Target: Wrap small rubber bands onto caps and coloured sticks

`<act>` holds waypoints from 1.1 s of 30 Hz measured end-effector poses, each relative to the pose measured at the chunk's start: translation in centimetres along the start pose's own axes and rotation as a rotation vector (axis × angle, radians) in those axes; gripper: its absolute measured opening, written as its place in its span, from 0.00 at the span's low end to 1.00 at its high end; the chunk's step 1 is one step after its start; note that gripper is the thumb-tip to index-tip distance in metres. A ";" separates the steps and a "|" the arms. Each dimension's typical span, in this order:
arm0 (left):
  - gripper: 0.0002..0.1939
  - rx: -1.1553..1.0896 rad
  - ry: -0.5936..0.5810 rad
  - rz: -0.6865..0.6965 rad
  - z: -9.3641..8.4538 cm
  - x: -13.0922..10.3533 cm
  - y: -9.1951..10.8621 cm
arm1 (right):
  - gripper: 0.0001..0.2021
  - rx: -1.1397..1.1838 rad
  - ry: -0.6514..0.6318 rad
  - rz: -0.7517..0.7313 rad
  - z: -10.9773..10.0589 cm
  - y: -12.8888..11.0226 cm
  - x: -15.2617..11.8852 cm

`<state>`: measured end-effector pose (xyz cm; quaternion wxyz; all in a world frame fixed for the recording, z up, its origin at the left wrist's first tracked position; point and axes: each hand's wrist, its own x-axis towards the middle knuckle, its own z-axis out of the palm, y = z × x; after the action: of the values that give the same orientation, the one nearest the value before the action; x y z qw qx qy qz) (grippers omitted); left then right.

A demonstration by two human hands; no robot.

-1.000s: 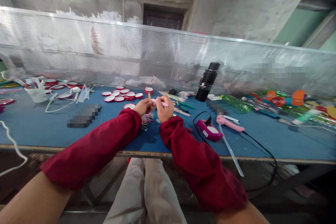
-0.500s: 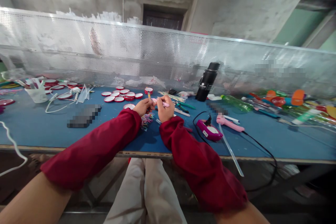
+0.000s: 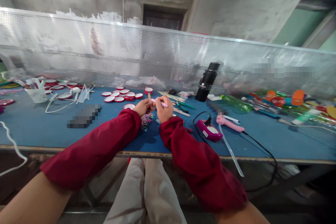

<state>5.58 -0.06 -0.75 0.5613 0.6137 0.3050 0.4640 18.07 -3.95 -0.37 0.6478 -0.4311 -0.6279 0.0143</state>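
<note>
My left hand pinches a small, narrow yellowish piece that sticks up from the fingertips; I cannot make out its kind. Right beside it, my right hand is closed around a pink pen-like tool, whose front end is between the two hands and partly hidden by fingers. Both hands are close together over the table. Under them lies a tangle of thin multicoloured strands. A red-rimmed white disc is just behind my left hand, and more such discs lie further back.
On the blue table, a black bottle stands at the back. To the right are a purple device, a pink corded tool and green plastic bottles. To the left stands a white cup. Green-handled pliers lie behind my right hand.
My right hand has shifted very slightly left, with the pink tool closer against my left fingertips. My left hand looks nearly unmoved.
</note>
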 end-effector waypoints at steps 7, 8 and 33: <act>0.10 -0.033 -0.003 -0.018 -0.1 0.2 -0.1 | 0.11 0.018 0.048 0.007 0.0 -0.1 0.0; 0.09 -0.044 -0.009 -0.015 -0.1 0.2 -0.1 | 0.11 0.025 0.031 0.000 0.0 -0.1 0.0; 0.10 -0.036 -0.008 -0.005 0.0 -0.1 0.1 | 0.11 -0.009 -0.021 -0.033 0.2 0.5 -0.1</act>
<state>5.50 -0.15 -0.67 0.5745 0.6047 0.2959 0.4655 18.12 -3.59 -0.73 0.6394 -0.4232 -0.6418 0.0054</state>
